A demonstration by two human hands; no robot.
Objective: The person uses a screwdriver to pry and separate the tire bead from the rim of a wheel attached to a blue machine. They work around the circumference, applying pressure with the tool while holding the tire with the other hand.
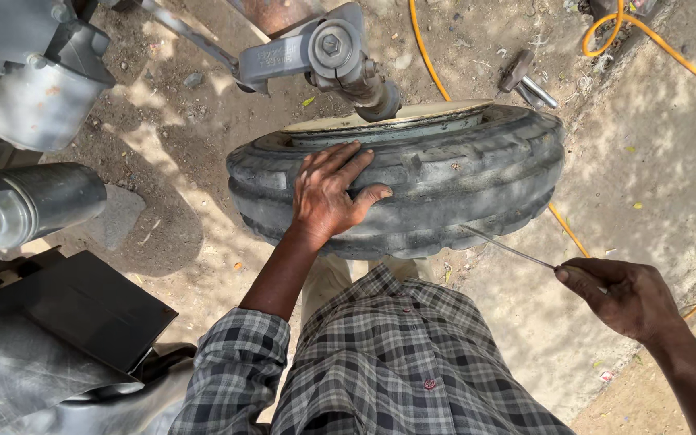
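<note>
So the big thing in view was the tractor front tyre (412,181), still on its cream rim (388,117) and hanging off the grey steering spindle and hub (328,48), standing over the dirt ground (187,121) right in front of the person. Ribbed tread, rubber looked old, dusty and weathered, with fine cracking along the ribs as far as I could tell.

Left hand (328,193) lay flat on top of the tread, fingers spread, not gripping anything, just pressing on it. Right hand (622,294) was closed around one end of a thin metal rod (509,248), and the rod's tip was touching the lower tread on the side nearest the person.

What I'd worry about: that rod was skinny and met the rubber at a shallow angle, so it could skid off a rib. If it did, the left hand wasn't far from its line. The tyre could also turn on the hub under the push, since only a flat palm was steadying it.

Smaller stuff: an orange hose (428,56) ran behind the tyre, and a hammer-like tool (521,76) lay on the ground past the rim.
</note>
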